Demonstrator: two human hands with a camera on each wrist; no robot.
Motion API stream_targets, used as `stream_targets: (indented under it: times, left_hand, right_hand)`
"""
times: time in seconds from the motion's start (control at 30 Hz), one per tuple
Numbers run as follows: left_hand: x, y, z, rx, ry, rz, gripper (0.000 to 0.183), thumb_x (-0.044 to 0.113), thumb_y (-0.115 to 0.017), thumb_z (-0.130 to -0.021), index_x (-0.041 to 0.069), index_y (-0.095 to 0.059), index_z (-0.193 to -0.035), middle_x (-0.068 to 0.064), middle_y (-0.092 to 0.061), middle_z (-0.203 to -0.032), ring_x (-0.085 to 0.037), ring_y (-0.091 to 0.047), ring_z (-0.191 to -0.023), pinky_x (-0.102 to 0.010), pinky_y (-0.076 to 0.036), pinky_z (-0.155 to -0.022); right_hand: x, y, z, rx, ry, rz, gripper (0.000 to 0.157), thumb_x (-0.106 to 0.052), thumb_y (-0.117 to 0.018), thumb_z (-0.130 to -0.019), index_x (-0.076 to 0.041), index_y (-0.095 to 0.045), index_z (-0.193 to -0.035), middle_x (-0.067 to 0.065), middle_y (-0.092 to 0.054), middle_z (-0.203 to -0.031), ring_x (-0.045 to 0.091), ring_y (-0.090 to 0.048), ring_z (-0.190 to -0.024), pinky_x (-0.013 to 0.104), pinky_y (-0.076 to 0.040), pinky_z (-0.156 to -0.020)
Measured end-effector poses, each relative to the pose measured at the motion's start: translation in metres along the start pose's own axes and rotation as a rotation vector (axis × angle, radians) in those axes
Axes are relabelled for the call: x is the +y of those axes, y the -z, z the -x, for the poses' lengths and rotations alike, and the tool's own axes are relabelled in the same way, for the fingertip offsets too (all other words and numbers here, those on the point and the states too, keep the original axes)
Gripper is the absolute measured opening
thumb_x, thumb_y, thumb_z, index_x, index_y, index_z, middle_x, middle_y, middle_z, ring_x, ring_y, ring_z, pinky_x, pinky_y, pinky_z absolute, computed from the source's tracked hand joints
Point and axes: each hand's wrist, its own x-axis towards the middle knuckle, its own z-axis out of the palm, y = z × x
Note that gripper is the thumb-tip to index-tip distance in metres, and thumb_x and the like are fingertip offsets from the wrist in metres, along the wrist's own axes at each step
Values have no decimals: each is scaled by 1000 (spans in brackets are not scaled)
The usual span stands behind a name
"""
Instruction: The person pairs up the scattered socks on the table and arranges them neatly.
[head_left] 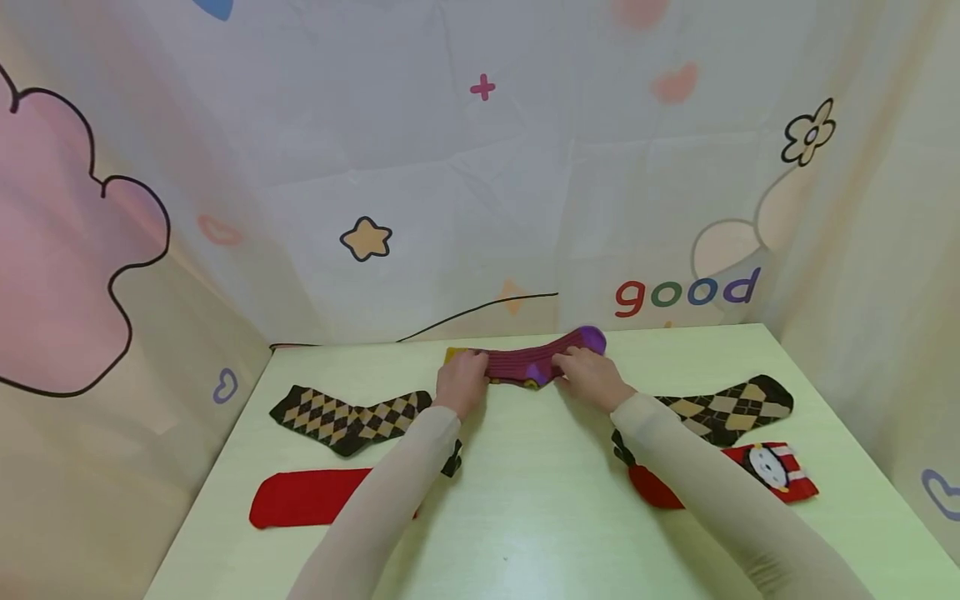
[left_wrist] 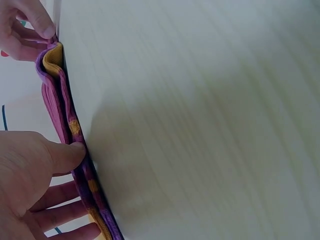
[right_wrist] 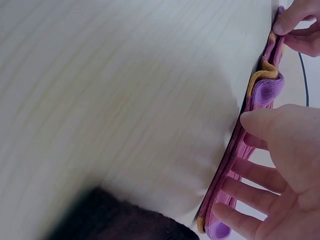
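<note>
A ribbed maroon sock point(head_left: 517, 363) with purple and mustard patches lies near the table's back edge; its purple end points right. Its edge shows stacked layers in both wrist views; whether these are two socks I cannot tell. My left hand point(head_left: 462, 379) holds it near the mustard end, thumb on the near side and fingers beyond. My right hand point(head_left: 591, 379) grips it toward the purple end in the same way. Between the hands, a fold of the sock point(right_wrist: 267, 90) bulges out, purple with a mustard rim, in the right wrist view.
Argyle socks point(head_left: 318, 417) lie on the left, with another argyle sock point(head_left: 738, 408) on the right. Nearer me are a plain red sock point(head_left: 300, 497) and a red sock with a white animal face point(head_left: 772, 467), both partly behind my sleeves. A printed curtain point(head_left: 480, 183) stands behind the table.
</note>
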Motion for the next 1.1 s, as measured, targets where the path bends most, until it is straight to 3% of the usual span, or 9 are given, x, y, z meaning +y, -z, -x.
stream_targets:
  times: [0.3, 0.47, 0.63, 0.8, 1.1]
  left_hand:
    - [-4, -2, 0, -4, -14, -13, 22, 27, -67, -100, 9, -66, -88, -5, -66, -85, -21, -64, -78, -39, -57, -68]
    - [-5, -2, 1, -36, -33, 11, 27, 33, -66, -101, 6, -68, -98, -9, -69, -100, -28, -66, -96, -44, -56, -87]
    - [-7, -3, 0, -76, -45, -5, 38, 38, -61, -104, 4, -67, -118, -13, -66, -129, -34, -58, -125, -52, -44, -109]
    - [-6, -2, 0, -105, -40, -8, 45, 40, -58, -105, 3, -64, -128, -14, -61, -139, -37, -51, -135, -55, -39, -114]
    - [-7, -2, -1, -118, -37, -7, 47, 39, -58, -105, 2, -61, -133, -15, -58, -143, -38, -48, -138, -56, -36, -115]
  right_hand:
    - [1, -1, -2, -44, -28, -36, 28, -18, -72, -96, -4, -70, -120, 17, -70, -115, 36, -66, -106, 53, -59, -84]
    - [0, 1, -4, -121, -71, -76, 41, -21, -67, -99, -2, -63, -136, 23, -61, -139, 41, -56, -130, 58, -50, -101]
    - [0, 2, -6, -186, -114, -88, 47, -23, -65, -102, -3, -57, -144, 25, -50, -150, 43, -45, -141, 61, -43, -107]
    - [1, 1, -7, -200, -115, -88, 49, -24, -64, -102, -3, -56, -145, 25, -49, -152, 43, -43, -142, 61, -41, -109]
    - [1, 1, -8, -207, -111, -85, 49, -25, -64, -102, -3, -55, -146, 25, -47, -153, 43, -43, -142, 62, -44, -106]
